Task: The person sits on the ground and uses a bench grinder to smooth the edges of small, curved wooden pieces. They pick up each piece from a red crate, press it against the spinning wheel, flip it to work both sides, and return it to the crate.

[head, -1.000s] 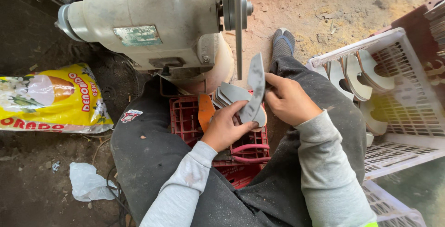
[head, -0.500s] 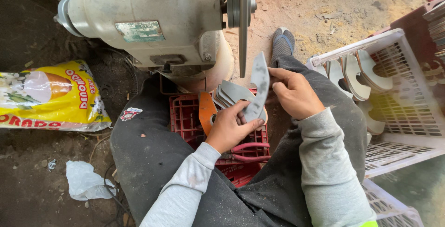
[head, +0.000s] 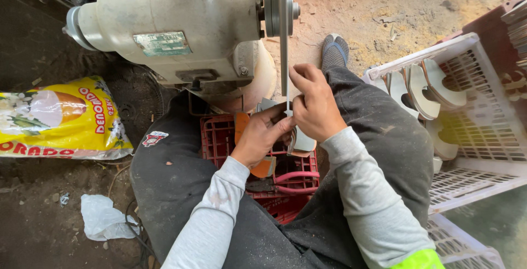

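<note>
Head view: we sit behind the grinder motor (head: 164, 33), its thin wheel (head: 283, 38) edge-on, and both hands clamp one flat grey cut piece (head: 301, 140) just below that wheel, over the red crate (head: 274, 175) between our knees. Our left hand (head: 261, 134) pinches its near edge, our right hand (head: 313, 107) closes over the top. We judge it best to keep fingertips clear of the wheel and feed lightly, piece held square

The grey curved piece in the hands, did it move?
Yes. The grey curved piece has swung down; earlier it stood up beside the thin wheel, now it lies low over the red crate.
</note>
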